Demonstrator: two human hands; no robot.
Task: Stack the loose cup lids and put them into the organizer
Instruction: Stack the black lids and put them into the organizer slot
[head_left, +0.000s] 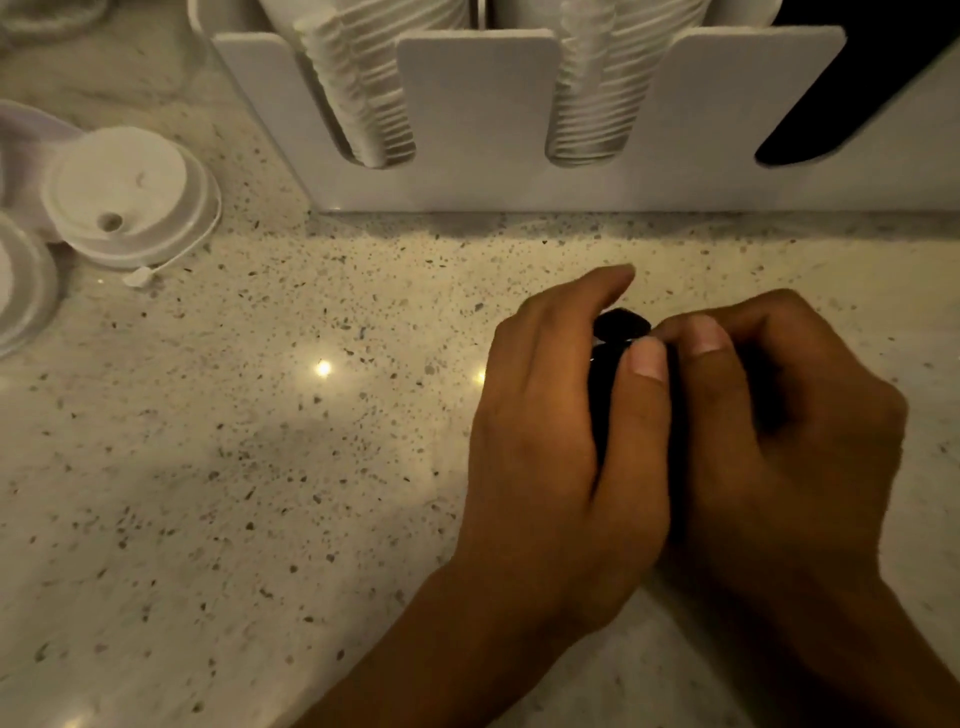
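Note:
Both hands are cupped together low on the speckled counter (311, 441), right of centre. My left hand (550, 426) and my right hand (779, 415) curl round a black object (623, 322), probably black lids; only a small dark edge shows between the thumbs. A white organizer (478, 104) stands at the back with upright slots. Two of its slots hold rows of white lids (363, 93), and the right slot holds black lids (852, 88). At the left edge, a short stack of loose white lids (130, 197) lies on the counter.
More white lids (21, 280) lie partly out of frame at the far left, overlapping the stack. A small torn white tab (137, 278) sits beside them. The organizer's front wall runs along the counter just beyond my hands.

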